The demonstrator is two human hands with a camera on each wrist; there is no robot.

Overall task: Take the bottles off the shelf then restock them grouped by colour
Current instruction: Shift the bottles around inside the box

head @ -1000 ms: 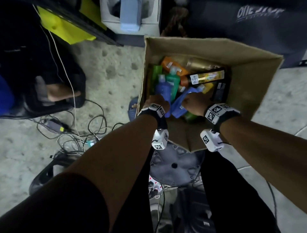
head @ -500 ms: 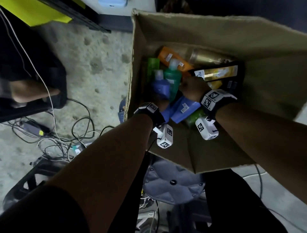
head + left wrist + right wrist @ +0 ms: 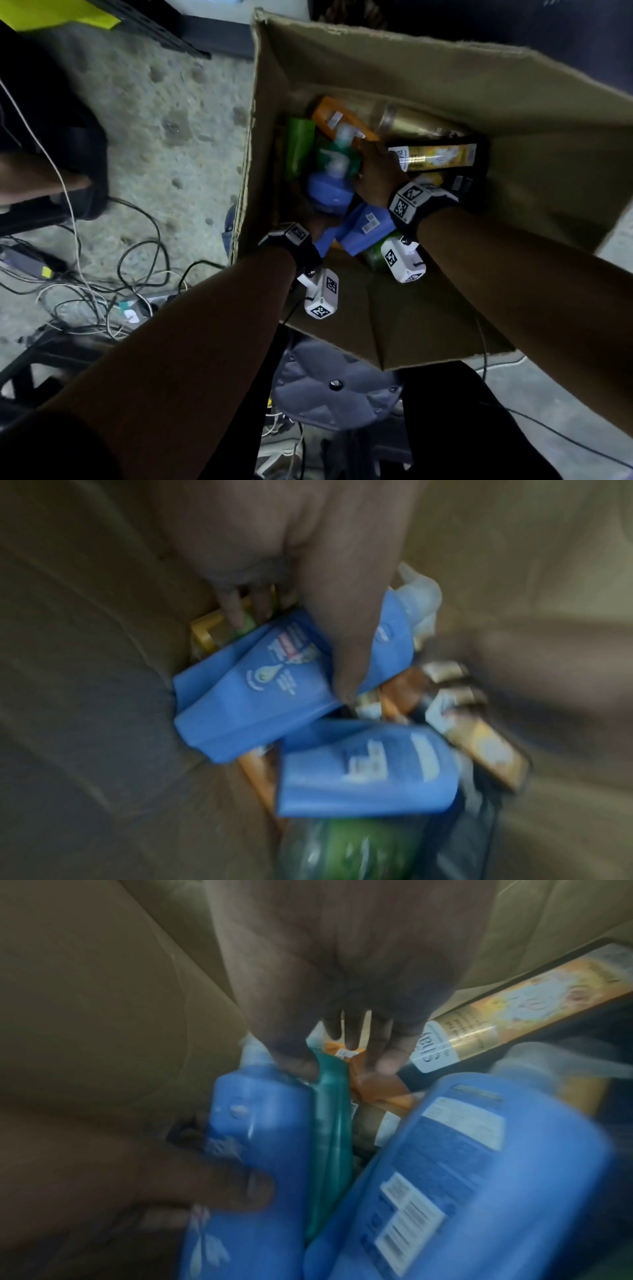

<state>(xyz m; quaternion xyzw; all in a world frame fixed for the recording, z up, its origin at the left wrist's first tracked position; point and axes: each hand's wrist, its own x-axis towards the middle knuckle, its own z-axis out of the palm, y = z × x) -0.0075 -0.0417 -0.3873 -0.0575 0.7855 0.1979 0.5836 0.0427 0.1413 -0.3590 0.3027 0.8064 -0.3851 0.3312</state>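
Found the bottles heaped, colours mixed, in a cardboard box [image 3: 376, 61] on the floor. Saw the left hand [image 3: 308, 574] wrapped around a blue pump bottle [image 3: 260, 696], thumb across its front, low against the near wall of the box. Caught the right hand [image 3: 376, 171] deeper in, fingers stretched and not yet closed, thumb on the shoulder of a teal bottle [image 3: 329, 1096] wedged just beside the blue one. Noted a second blue bottle [image 3: 366, 229] lying loose alongside and a gold bottle [image 3: 435, 157] beyond. Judged it best to draw the blue one straight up, keep the pump head from snagging, and gather the other blue next, saving a sort later.
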